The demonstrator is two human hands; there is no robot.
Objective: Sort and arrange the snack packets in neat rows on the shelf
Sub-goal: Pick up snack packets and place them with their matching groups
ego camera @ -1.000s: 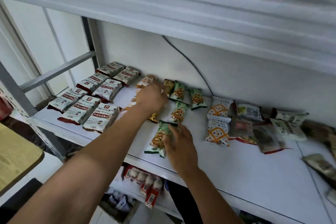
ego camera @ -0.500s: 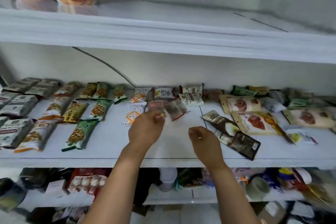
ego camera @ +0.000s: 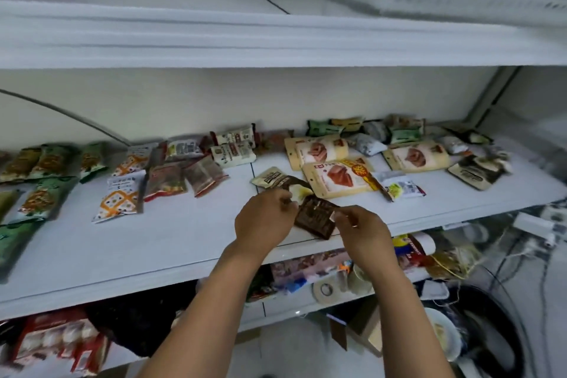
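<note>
My left hand (ego camera: 264,221) and my right hand (ego camera: 359,230) hold a dark brown packet (ego camera: 316,219) between them, just above the front of the white shelf (ego camera: 153,248). The right fingers pinch its right corner, the left fingers its left edge. A beige-and-brown packet (ego camera: 273,178) lies right behind it. Green packets (ego camera: 46,163) lie in rows at the left, white-and-orange packets (ego camera: 119,196) and red packets (ego camera: 165,181) in the middle. Beige meat pouches (ego camera: 337,178) and mixed small packets (ego camera: 368,144) lie jumbled at the right.
The upper shelf's edge (ego camera: 276,40) hangs low over the work area. A cable (ego camera: 76,120) runs down the back wall. Below, a lower shelf holds boxes, a tape roll (ego camera: 325,288) and red packs (ego camera: 55,341). A round drum (ego camera: 478,331) and wires sit at the lower right.
The view has swung right along the shelf. Both hands left the green packets, moved right past the middle and took hold of the dark brown packet.
</note>
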